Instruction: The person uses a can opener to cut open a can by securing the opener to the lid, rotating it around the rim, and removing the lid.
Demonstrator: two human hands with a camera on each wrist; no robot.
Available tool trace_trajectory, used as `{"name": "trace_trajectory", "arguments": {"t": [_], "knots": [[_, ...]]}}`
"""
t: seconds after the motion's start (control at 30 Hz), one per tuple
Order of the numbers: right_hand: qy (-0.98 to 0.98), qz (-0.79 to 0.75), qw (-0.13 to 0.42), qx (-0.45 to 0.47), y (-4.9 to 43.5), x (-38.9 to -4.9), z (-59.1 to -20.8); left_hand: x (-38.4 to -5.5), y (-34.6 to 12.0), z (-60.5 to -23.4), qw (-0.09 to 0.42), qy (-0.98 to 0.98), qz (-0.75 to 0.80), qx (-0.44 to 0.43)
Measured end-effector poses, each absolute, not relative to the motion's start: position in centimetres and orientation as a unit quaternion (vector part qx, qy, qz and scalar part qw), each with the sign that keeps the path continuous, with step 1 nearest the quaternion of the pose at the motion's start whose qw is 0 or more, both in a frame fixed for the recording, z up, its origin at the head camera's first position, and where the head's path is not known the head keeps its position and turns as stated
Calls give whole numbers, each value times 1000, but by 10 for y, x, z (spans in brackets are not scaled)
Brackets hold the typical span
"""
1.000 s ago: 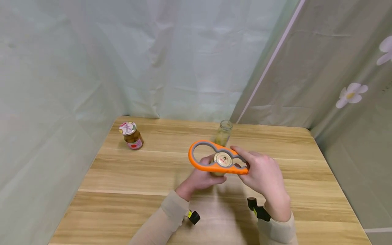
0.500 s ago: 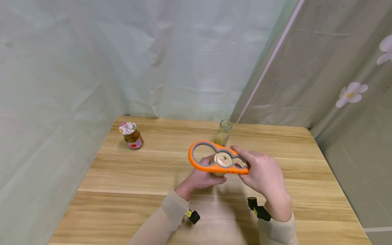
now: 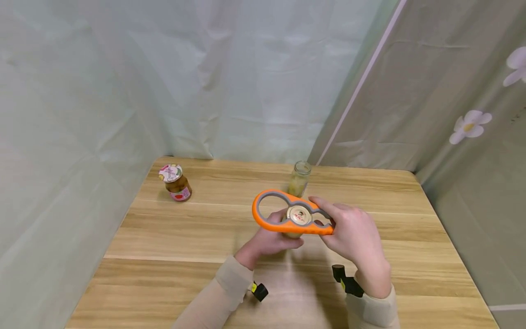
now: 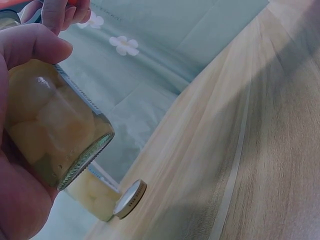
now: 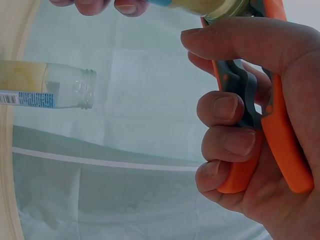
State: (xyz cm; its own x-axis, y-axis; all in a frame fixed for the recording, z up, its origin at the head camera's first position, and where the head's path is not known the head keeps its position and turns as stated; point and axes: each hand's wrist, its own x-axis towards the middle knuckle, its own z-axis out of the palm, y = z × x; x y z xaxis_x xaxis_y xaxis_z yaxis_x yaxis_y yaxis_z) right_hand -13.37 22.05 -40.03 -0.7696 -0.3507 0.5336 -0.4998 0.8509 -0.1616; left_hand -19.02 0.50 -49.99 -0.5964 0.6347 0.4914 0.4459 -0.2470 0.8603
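My left hand (image 3: 271,240) is wrapped around a glass jar (image 4: 55,120) of pale, rounded pieces, tilted in the left wrist view with its base off the table. An orange and grey jar opener (image 3: 306,229) lies over the top of this jar. Its middle ring surrounds the gold lid (image 3: 299,214), which bears a red print. With fingers curled around the opener's handles, my right hand (image 3: 355,233) grips it from the right. The opener's large ring, at the left end, has nothing in it. Most of the held jar is hidden beneath the opener in the head view.
Behind the hands stands a lidless glass jar (image 3: 298,182) with pale contents. A loose metal lid (image 4: 131,199) is near it on the wooden table (image 3: 172,237). At the far left is a sealed jar (image 3: 177,183) with a patterned lid. Curtains (image 3: 263,91) hang behind.
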Motion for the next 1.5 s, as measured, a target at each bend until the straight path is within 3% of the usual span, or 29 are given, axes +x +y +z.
{"name": "trace_trajectory", "arguments": {"t": [0.57,0.83,1.5], "knots": [[-927,149,252,234,223,-133,-400,-189,6,-501,92,588,669,445],[-924,166,230,257,226,-132,-398,-188,2,-501,173,553,671,463],[-924,171,219,264,226,-133,-397,-190,-2,-499,199,548,663,471]]}}
